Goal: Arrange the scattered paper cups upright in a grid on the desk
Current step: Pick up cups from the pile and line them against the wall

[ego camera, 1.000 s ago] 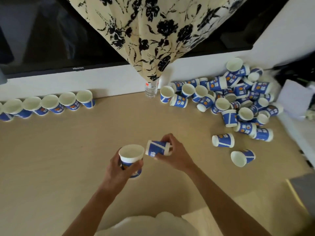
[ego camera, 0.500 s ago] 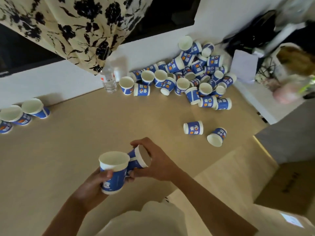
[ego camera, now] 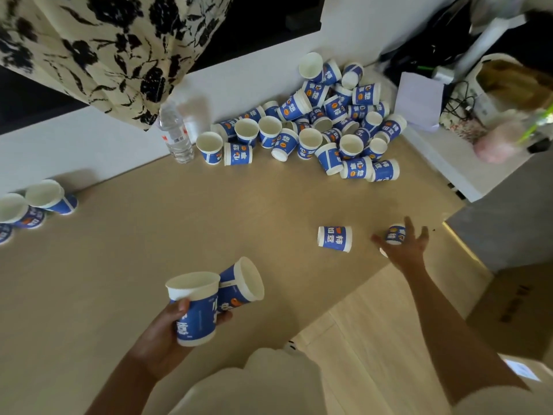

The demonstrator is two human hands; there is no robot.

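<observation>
While left fingers grip an upright cup and a tilted cup — right fingers spread.

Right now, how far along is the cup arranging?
Early. Done: a row of upright cups at the left of the desk. In hand: left hand grips two cups; right hand, fingers spread, reaches for a fallen cup. Left: the lying cup beside it and the large pile by the wall.

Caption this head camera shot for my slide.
Left hand holds two paper cups while right hand reaches for a fallen cup on the desk.
</observation>
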